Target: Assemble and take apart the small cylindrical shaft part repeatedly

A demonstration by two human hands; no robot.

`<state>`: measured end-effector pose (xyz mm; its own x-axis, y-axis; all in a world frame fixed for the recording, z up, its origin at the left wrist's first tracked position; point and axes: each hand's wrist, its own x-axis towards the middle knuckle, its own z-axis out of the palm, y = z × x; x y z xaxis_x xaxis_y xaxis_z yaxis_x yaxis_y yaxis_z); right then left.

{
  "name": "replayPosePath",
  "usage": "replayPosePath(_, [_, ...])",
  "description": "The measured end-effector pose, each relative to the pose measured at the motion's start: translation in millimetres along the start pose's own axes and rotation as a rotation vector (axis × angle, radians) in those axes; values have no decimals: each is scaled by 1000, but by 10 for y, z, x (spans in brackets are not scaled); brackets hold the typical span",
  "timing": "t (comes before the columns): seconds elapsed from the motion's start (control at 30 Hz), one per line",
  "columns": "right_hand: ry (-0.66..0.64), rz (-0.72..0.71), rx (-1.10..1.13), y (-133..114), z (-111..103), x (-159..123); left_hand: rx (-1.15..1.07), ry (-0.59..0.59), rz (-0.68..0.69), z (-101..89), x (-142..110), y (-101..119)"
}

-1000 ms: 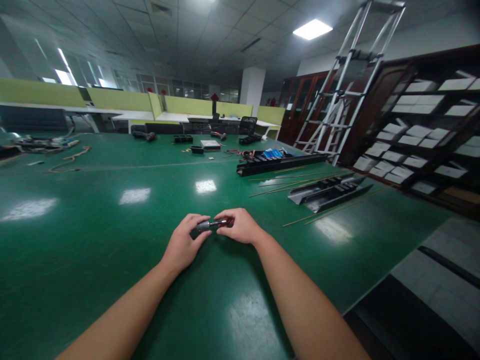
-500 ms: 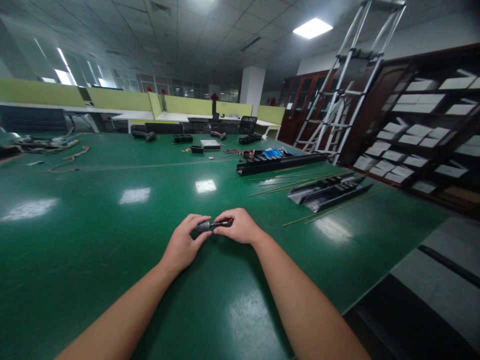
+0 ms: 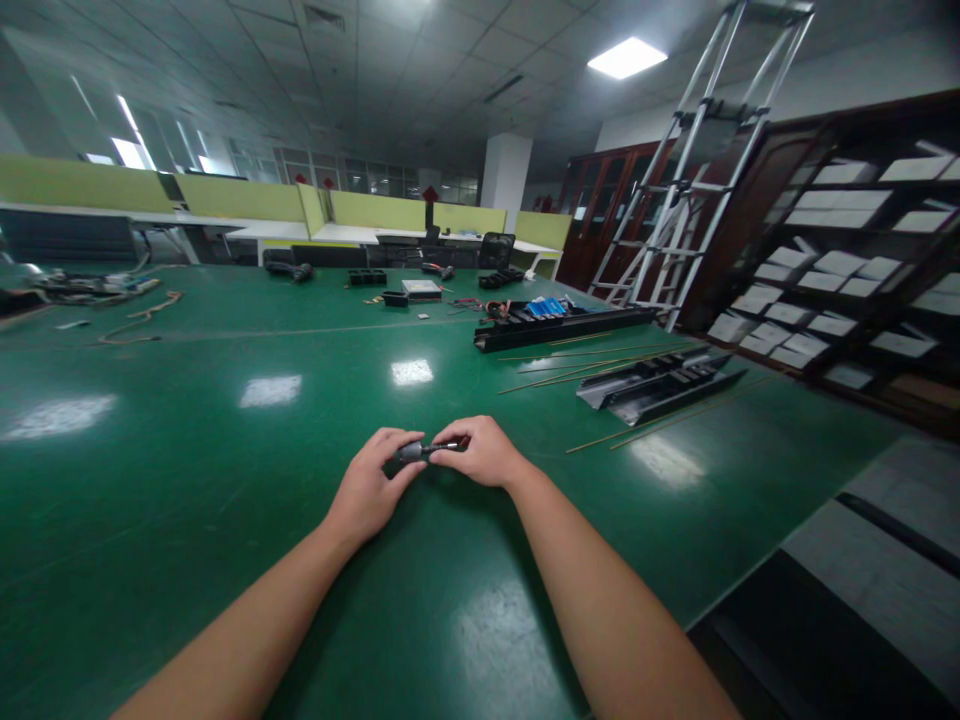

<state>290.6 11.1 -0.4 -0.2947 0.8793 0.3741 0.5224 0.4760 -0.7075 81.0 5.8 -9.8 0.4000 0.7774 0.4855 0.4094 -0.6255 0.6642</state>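
Over the green tabletop [image 3: 315,400], my left hand [image 3: 371,485] is closed around a small grey cylinder [image 3: 410,453] with dark ends, thumb below and fingers above. From its right side a thin dark rod [image 3: 442,446] with a silvery tip sticks out towards my right hand [image 3: 481,452]. The thumb and fingers of that hand pinch around the rod, and its tip shows between them. Both pieces lie in one line, roughly level. Whether they are joined is too small to tell, and my fingers hide part of each.
Black metal channels [image 3: 667,393] and thin brass-coloured rods [image 3: 555,380] lie to the right. Further back are a long black channel [image 3: 570,328] with blue parts, a white box [image 3: 421,290] and black holders [image 3: 366,277]. Cables [image 3: 97,287] lie far left. A ladder [image 3: 686,190] stands beyond the table.
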Motion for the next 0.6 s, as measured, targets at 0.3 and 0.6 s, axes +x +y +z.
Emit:
replayPosePath(0.3, [1,16,16,-9,-20,-6,-11,-11,-21,-9,4,29])
replayPosePath(0.6, [2,25,1,5,-32,-5,-11,-2,-31,-8,-3,32])
